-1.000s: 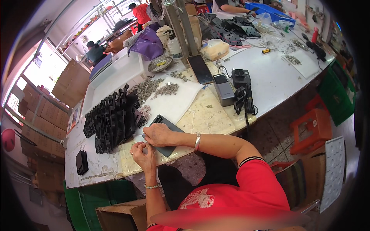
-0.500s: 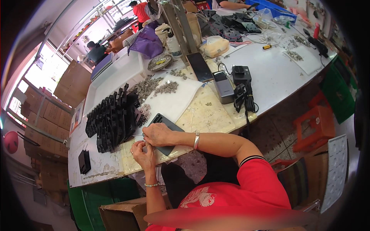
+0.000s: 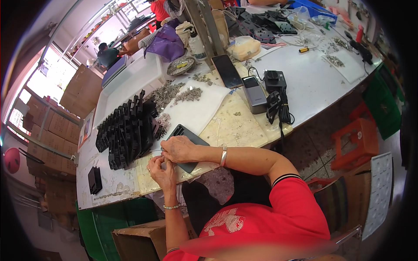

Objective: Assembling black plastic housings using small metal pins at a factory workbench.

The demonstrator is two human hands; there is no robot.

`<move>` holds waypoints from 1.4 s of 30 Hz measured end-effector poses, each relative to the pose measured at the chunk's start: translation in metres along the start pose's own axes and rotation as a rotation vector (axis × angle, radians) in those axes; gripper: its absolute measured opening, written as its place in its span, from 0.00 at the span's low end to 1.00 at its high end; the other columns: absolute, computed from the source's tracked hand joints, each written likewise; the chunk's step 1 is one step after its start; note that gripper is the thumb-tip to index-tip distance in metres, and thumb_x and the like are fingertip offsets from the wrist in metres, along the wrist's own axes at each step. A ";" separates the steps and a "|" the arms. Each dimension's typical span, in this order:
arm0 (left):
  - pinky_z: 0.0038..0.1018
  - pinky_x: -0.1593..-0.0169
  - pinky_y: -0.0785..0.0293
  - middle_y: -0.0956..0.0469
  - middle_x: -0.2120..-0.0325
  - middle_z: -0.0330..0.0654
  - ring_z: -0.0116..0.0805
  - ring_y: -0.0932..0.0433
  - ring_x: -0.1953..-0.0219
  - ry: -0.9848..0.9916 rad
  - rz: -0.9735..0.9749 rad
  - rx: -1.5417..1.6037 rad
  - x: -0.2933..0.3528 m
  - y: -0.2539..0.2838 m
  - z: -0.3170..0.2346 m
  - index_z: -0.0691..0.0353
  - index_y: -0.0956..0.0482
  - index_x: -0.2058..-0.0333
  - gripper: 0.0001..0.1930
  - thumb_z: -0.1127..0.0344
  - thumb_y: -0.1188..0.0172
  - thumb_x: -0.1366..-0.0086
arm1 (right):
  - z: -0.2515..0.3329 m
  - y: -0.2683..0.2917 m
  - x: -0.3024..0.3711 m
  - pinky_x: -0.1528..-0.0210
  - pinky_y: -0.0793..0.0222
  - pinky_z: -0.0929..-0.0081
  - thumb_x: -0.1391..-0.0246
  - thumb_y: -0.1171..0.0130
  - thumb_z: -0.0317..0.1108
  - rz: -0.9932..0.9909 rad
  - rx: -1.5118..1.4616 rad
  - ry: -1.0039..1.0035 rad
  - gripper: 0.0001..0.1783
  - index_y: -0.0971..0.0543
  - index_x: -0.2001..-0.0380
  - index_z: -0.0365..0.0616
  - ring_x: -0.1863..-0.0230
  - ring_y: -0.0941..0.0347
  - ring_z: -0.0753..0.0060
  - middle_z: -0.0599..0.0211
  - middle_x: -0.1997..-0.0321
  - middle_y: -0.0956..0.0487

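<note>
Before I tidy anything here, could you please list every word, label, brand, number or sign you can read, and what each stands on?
I can quote no wording from this view.
Grey device with a dark panel: lettering too small to read surely.
White bottle: label print blurred.
Brown cartons at the left: faint printing, too blurred.
Red shirt: pale motif, no legible words.

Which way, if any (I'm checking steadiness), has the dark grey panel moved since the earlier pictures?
No: against the smartphone, the dark grey panel under the right hand shows no clear shift; the whole view drifted slightly.
</note>
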State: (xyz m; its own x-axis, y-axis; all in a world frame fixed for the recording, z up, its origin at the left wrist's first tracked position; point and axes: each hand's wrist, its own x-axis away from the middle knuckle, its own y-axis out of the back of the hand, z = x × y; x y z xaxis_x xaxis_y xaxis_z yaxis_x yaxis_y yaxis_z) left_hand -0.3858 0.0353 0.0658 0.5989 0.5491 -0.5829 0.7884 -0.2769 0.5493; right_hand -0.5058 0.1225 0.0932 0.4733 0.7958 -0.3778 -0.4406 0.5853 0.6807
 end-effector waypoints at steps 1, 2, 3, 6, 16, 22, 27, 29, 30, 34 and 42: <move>0.35 0.57 0.32 0.25 0.68 0.46 0.43 0.30 0.59 0.002 -0.001 0.007 0.000 0.000 0.000 0.68 0.20 0.74 0.05 0.72 0.34 0.48 | 0.000 0.000 0.000 0.67 0.27 0.53 0.46 0.44 0.41 0.001 -0.002 0.000 0.16 0.25 0.72 0.37 0.68 0.22 0.43 0.49 0.75 0.21; 0.35 0.57 0.32 0.25 0.68 0.46 0.43 0.30 0.59 0.003 0.001 0.005 0.000 0.000 -0.001 0.68 0.20 0.74 0.05 0.72 0.34 0.48 | 0.000 0.000 0.000 0.66 0.27 0.53 0.46 0.44 0.42 -0.001 -0.002 0.002 0.16 0.25 0.72 0.37 0.68 0.22 0.43 0.49 0.75 0.21; 0.35 0.55 0.32 0.24 0.67 0.46 0.43 0.29 0.58 0.008 0.019 -0.017 0.000 0.002 -0.002 0.70 0.20 0.73 0.06 0.72 0.35 0.46 | -0.001 0.000 0.000 0.66 0.27 0.53 0.46 0.44 0.42 -0.002 -0.002 0.003 0.16 0.25 0.72 0.37 0.68 0.22 0.43 0.48 0.74 0.21; 0.34 0.54 0.32 0.24 0.65 0.47 0.43 0.28 0.58 0.006 0.033 -0.033 0.000 0.003 -0.002 0.71 0.20 0.72 0.07 0.72 0.36 0.44 | 0.002 0.005 0.000 0.66 0.27 0.53 0.45 0.44 0.43 0.022 -0.016 -0.001 0.17 0.25 0.71 0.37 0.68 0.22 0.43 0.48 0.74 0.21; 0.34 0.54 0.32 0.23 0.67 0.46 0.43 0.29 0.59 0.076 0.071 0.019 -0.006 0.006 0.005 0.68 0.18 0.69 0.05 0.72 0.39 0.43 | -0.003 0.007 -0.011 0.60 0.29 0.54 0.40 0.52 0.45 0.042 -0.230 -0.054 0.18 0.25 0.68 0.39 0.63 0.23 0.43 0.45 0.68 0.21; 0.35 0.53 0.32 0.21 0.68 0.48 0.44 0.28 0.60 0.092 0.137 0.006 -0.019 0.010 0.006 0.67 0.16 0.66 0.08 0.70 0.40 0.42 | -0.009 0.015 -0.017 0.69 0.27 0.65 0.45 0.52 0.33 -0.014 -0.444 -0.089 0.12 0.22 0.69 0.35 0.76 0.22 0.62 0.56 0.78 0.21; 0.30 0.66 0.28 0.21 0.73 0.48 0.35 0.24 0.74 0.156 0.172 0.008 -0.026 0.012 0.001 0.68 0.16 0.65 0.11 0.66 0.40 0.42 | 0.004 0.043 -0.016 0.74 0.28 0.77 0.38 0.56 0.32 0.002 -0.593 -0.172 0.13 0.23 0.64 0.36 0.80 0.26 0.77 0.64 0.82 0.24; 0.29 0.71 0.29 0.22 0.76 0.48 0.33 0.25 0.79 0.229 0.233 0.020 -0.034 0.018 -0.007 0.69 0.16 0.66 0.12 0.66 0.41 0.41 | 0.013 0.051 -0.016 0.72 0.27 0.74 0.40 0.56 0.32 0.035 -0.608 -0.164 0.13 0.22 0.66 0.37 0.80 0.25 0.74 0.62 0.81 0.23; 0.28 0.75 0.30 0.23 0.78 0.47 0.31 0.26 0.83 0.297 0.292 0.031 -0.038 0.020 -0.007 0.70 0.17 0.66 0.12 0.65 0.41 0.40 | 0.019 0.055 -0.017 0.70 0.27 0.71 0.43 0.56 0.32 0.064 -0.623 -0.153 0.13 0.22 0.68 0.37 0.80 0.23 0.71 0.60 0.79 0.21; 0.23 0.84 0.32 0.22 0.80 0.43 0.29 0.24 0.86 0.586 0.416 0.375 -0.043 0.020 -0.004 0.70 0.20 0.64 0.12 0.64 0.42 0.37 | -0.001 0.055 -0.016 0.66 0.27 0.65 0.42 0.52 0.33 -0.028 -0.214 0.236 0.12 0.21 0.63 0.38 0.74 0.22 0.57 0.54 0.75 0.20; 0.15 0.88 0.40 0.22 0.76 0.46 0.32 0.20 0.83 0.745 0.459 0.703 -0.044 0.017 -0.004 0.72 0.26 0.61 0.10 0.69 0.46 0.34 | -0.049 0.063 -0.012 0.58 0.28 0.56 0.43 0.53 0.36 -0.008 -0.002 -0.051 0.14 0.21 0.65 0.39 0.64 0.22 0.45 0.48 0.68 0.20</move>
State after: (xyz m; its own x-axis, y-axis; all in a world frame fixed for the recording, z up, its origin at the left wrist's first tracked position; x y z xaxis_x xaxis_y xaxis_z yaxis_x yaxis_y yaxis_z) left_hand -0.3994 0.0095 0.1029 0.8056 0.5498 0.2207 0.5592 -0.8287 0.0231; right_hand -0.5766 0.1578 0.1095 0.5146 0.7824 -0.3508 -0.4387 0.5917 0.6763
